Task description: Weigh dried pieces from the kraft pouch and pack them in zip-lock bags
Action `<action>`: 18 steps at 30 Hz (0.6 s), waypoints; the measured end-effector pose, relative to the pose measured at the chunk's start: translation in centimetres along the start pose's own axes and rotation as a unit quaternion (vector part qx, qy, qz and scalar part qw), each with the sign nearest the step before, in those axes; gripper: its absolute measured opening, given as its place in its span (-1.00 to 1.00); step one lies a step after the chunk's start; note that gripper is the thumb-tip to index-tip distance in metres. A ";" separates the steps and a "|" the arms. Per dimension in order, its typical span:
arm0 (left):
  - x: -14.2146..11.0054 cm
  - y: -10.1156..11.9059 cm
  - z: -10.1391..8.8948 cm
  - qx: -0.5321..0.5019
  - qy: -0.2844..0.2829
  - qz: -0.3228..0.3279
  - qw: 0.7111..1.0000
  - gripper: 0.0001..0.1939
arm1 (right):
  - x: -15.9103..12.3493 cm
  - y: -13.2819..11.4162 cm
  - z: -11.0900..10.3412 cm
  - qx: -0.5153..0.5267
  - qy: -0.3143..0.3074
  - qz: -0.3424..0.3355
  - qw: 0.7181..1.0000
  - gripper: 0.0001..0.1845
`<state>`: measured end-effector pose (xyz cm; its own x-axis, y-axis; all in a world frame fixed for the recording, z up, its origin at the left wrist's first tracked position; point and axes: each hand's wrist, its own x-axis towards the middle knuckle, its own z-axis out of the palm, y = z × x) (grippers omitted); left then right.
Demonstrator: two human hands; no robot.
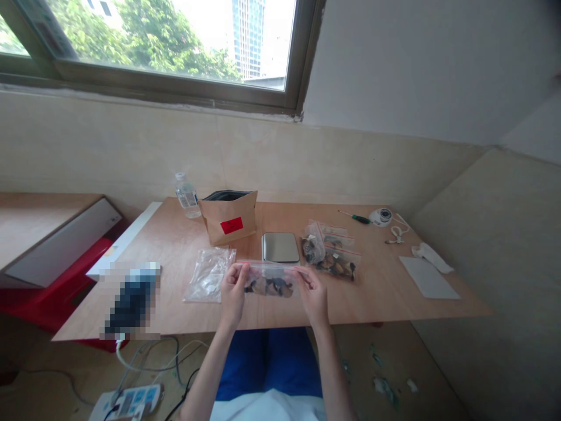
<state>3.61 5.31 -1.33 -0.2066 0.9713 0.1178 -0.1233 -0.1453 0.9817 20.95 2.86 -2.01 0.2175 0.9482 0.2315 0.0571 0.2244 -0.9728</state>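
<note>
A clear zip bag (269, 285) with brown and dark dried pieces in it is stretched between my hands, over the table's near edge. My left hand (234, 289) pinches its top left corner. At the top right corner, my right hand (312, 292) is closed on the same bag. Just beyond it lies a small flat scale (280, 248) with a metal top. Several filled zip bags (335, 263) are heaped right of the scale. To the left lie flat, clear plastic bags (209, 275). Behind these stands an open brown paper pouch (230, 219) with a red label.
A water bottle (187, 196) stands at the back left. A blurred dark device (131, 301) with a cable lies at the left edge. Back right are a screwdriver (360, 219) and a white camera (381, 217); a white sheet (428, 278) lies nearer. A power strip (127, 403) is on the floor.
</note>
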 end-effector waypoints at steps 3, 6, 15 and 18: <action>0.2 -0.2 -0.2 -0.001 -0.004 -0.004 1.000 -0.74 | -0.2 -0.2 0.3 0.007 0.019 0.000 1.000 -0.83; 0.3 -0.2 -0.5 0.026 -0.021 -0.002 0.999 -0.76 | -0.2 -0.3 0.5 0.006 0.040 -0.006 0.999 -0.83; 0.3 0.3 -1.1 0.105 -0.054 0.030 0.993 -0.81 | -0.1 -0.4 0.3 -0.023 0.071 -0.006 0.997 -0.82; 0.2 0.4 -1.2 0.104 -0.071 0.030 0.992 -0.81 | 0.0 -0.4 0.2 0.000 0.072 0.005 0.997 -0.80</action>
<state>2.37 5.23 -1.07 -0.0675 0.9810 0.1816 0.0905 -0.1753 0.9804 20.76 2.78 -1.58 0.3556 0.9085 0.2195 0.0540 0.2145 -0.9752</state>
